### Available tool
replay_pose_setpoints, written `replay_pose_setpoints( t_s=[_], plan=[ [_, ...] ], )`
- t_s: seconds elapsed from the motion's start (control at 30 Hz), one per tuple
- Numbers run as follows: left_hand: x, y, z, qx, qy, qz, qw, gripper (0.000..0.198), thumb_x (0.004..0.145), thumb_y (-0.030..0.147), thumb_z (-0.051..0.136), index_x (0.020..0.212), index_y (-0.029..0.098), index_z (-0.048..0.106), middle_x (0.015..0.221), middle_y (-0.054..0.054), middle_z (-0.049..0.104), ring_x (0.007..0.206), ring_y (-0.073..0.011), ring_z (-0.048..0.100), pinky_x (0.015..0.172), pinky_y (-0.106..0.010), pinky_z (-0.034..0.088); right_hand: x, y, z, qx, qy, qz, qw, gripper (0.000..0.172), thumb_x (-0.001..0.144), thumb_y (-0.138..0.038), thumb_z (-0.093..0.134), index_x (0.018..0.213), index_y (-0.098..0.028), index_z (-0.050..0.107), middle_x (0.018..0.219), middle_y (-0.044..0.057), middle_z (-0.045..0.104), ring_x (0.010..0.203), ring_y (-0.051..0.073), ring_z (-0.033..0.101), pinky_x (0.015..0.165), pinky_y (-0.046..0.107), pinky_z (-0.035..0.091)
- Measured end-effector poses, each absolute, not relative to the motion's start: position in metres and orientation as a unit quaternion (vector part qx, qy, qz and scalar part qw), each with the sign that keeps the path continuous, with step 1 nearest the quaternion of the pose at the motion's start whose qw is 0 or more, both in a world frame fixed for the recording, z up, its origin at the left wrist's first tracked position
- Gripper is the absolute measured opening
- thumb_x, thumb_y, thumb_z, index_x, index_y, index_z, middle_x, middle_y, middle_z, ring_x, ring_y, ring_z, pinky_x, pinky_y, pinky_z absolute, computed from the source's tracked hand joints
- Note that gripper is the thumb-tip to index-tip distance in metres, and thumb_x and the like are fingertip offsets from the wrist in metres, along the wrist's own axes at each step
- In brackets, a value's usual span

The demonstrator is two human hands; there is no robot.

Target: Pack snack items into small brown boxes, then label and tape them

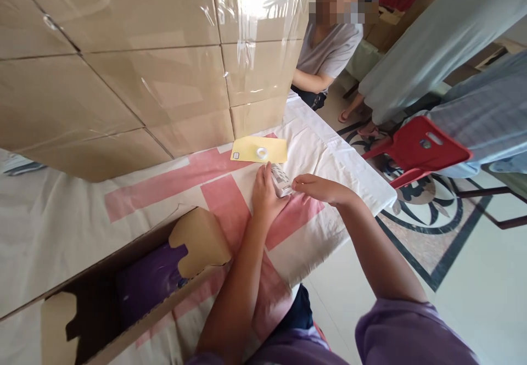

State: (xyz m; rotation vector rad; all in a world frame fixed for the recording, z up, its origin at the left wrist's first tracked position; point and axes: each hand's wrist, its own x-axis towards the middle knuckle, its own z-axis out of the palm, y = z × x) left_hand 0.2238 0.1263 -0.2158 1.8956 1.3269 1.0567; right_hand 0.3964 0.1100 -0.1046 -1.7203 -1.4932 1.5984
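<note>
My left hand (265, 195) is closed around a small white box (281, 180) with grey print on its upper face, held just above the tablecloth. My right hand (317, 187) is at the box's right edge with its fingers pinched together; what lies between them is too small to make out. Just beyond the small box lies a yellow sheet (247, 146). On it rests a white ring (262, 153), perhaps a roll of tape or stickers, and a little dark-edged label (236, 156) shows at its left corner.
An open cardboard box (206, 241) with a purple package (150, 282) inside stands at the lower left. Plastic-wrapped cartons (156, 90) tower behind the table. A person (329, 52) sits past the table's far end. A red chair (428, 145) is at the right.
</note>
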Motion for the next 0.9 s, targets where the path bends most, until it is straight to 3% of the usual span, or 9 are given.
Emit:
replay_pose_setpoints(
  t_s=[0.2,0.6,0.9],
  plan=[
    [0.223,0.124,-0.215,0.725,0.486,0.403,0.276,0.118,0.066,0.021,0.089,0.162,0.019,0.022,0.164,-0.027,0.031,0.154,-0.0440,0.035,0.123,-0.058,0.038,0.396,0.091,-0.102,-0.606,-0.523,0.573,0.177,0.022,0.089,-0.040,0.067,0.086,-0.019,0.071,0.098,0.006,0.074,0.097,0.024,0.068,0.076,0.031,0.057],
    [0.224,0.127,-0.216,0.705,0.467,0.453,0.281,0.109,0.075,0.048,0.088,0.159,0.019,0.026,0.160,-0.024,0.040,0.153,-0.0403,0.038,0.125,-0.056,0.036,0.393,0.100,-0.102,-0.625,-0.464,0.590,0.217,0.020,0.089,-0.037,0.066,0.083,-0.018,0.070,0.103,0.009,0.074,0.096,0.022,0.072,0.069,0.026,0.055],
    [0.220,0.127,-0.207,0.670,0.486,0.445,0.341,0.087,0.080,0.030,0.081,0.154,0.021,0.037,0.160,-0.019,0.042,0.152,-0.0375,0.039,0.126,-0.053,0.035,0.391,0.099,-0.094,-0.523,-0.352,0.697,0.342,0.023,0.085,-0.038,0.074,0.079,-0.016,0.067,0.089,0.008,0.072,0.079,0.020,0.072,0.060,0.027,0.050]
  ],
)
